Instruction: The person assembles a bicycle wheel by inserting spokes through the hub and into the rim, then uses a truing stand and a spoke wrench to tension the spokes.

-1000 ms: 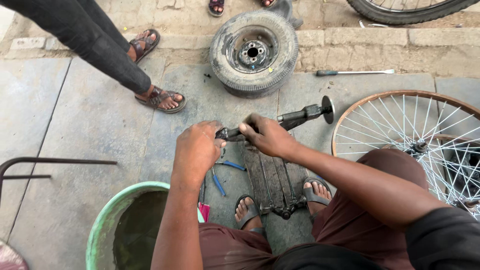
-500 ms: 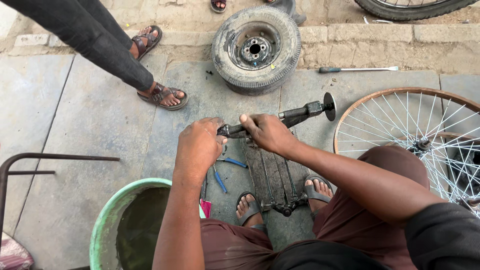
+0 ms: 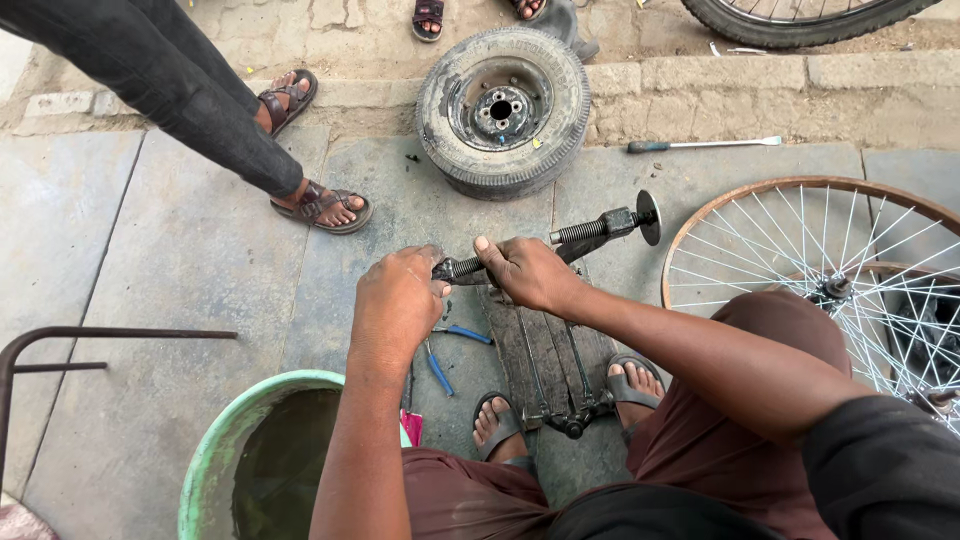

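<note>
Both hands close around a dark metal tool (image 3: 560,243) that lies across the middle of the frame, a threaded shaft running up to the right and ending in a round disc. The left hand (image 3: 398,303) wraps the lower left end, knuckles up, as if to steady it. The right hand (image 3: 528,272) clamps the shaft just beside it, thumb along the top, so the two grips work against each other.

Under the hands lies a flat dark rack (image 3: 548,360), pinned at its near end between the person's sandalled feet, which seems to keep it from shifting. Blue-handled pliers (image 3: 445,352) lie on the slab just below the left hand, within easy reach. A green basin (image 3: 215,460) of dark water sits at lower left, by the knee.

A small tyre (image 3: 503,108) lies flat at top centre, a spoked rim (image 3: 800,260) at right. A bystander's sandalled feet stand at upper left.
</note>
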